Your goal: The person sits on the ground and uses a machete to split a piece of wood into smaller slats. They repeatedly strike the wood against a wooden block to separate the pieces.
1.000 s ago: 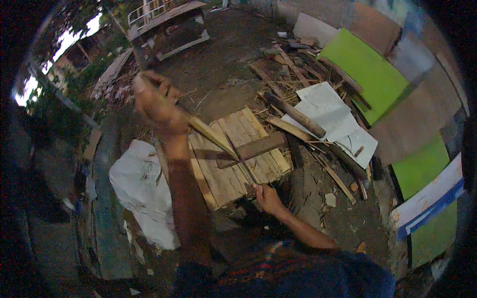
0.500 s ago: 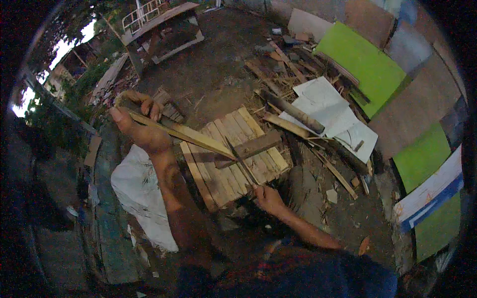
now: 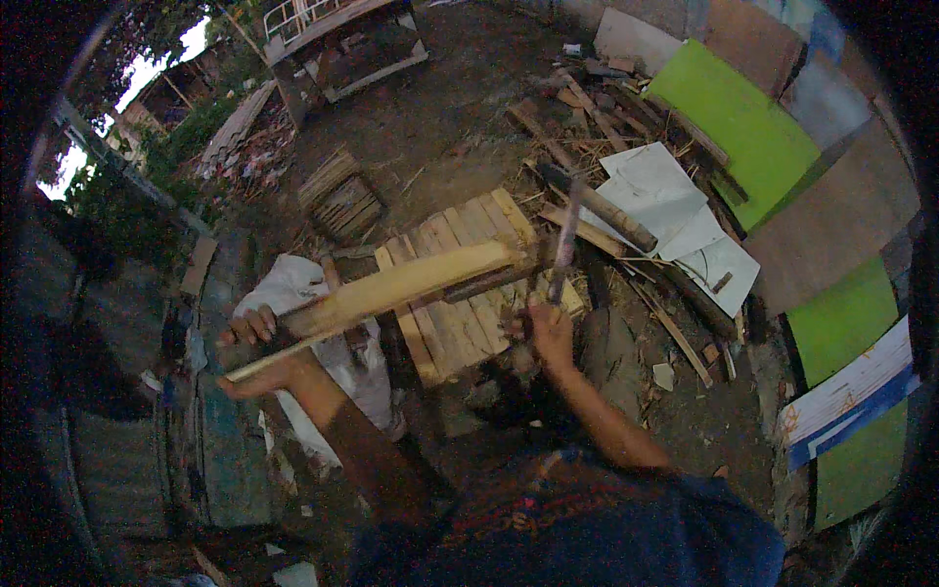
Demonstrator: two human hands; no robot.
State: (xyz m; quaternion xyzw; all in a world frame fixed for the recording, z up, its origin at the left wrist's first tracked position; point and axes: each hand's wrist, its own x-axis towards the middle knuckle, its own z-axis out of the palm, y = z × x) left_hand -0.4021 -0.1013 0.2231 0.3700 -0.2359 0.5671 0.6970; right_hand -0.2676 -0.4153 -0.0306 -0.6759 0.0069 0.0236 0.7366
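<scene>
In my left hand (image 3: 269, 374) is one end of a long pale wooden plank (image 3: 411, 281), fingers on one side and thumb on the other. The plank slants up to the right, its far end over a slatted wooden platform (image 3: 445, 342). My right hand (image 3: 550, 338) is closed round the handle of a machete (image 3: 566, 245), whose blade is raised and blurred by motion. A darker wood block (image 3: 479, 285) lies across the slats, partly hidden behind the plank.
Beside my left forearm lies a white sack (image 3: 293, 279). Beyond the platform is a small slatted wooden piece (image 3: 342, 196). White sheets (image 3: 641, 201) and scrap wood (image 3: 675, 333) lie to the right, near green panels (image 3: 738, 127). A table (image 3: 342, 39) stands at the back.
The machete has swung up from across the slats to a raised position. My left hand has moved lower and nearer, and the plank has turned to show its broad face.
</scene>
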